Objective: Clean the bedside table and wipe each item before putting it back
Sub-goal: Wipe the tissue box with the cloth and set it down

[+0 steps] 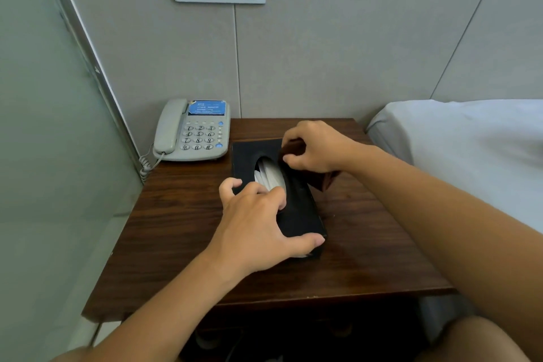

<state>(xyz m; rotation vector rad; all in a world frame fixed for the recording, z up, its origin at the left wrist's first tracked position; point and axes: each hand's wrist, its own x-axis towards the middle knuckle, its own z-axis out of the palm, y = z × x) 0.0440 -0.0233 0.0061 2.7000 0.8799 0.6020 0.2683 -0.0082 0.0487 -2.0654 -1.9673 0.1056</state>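
Dark wood worktop [182,214] in wall corner beside bed [470,150]; telephone [194,131] at rear left. Black tissue box [299,209], white tissues [269,175] showing. Left hand [258,226] grip clasps box; right hand [317,147] grip pinches dark brown cloth [293,150].

Dark wood-grain bedside table [182,232], set in a corner between a frosted glass panel on the left and a bed with a white sheet [458,150] on the right, back edge against a grey panelled wall. At the back left corner, a grey corded telephone [192,131]: handset cradled on its left side, number keypad facing up, blue label above the keys, coiled cord [146,164] hanging over the table's left edge. Just right of the telephone, near the middle of the top, a black tissue box [296,206], lying at an angle, white tissue [269,175] showing in the oval opening.
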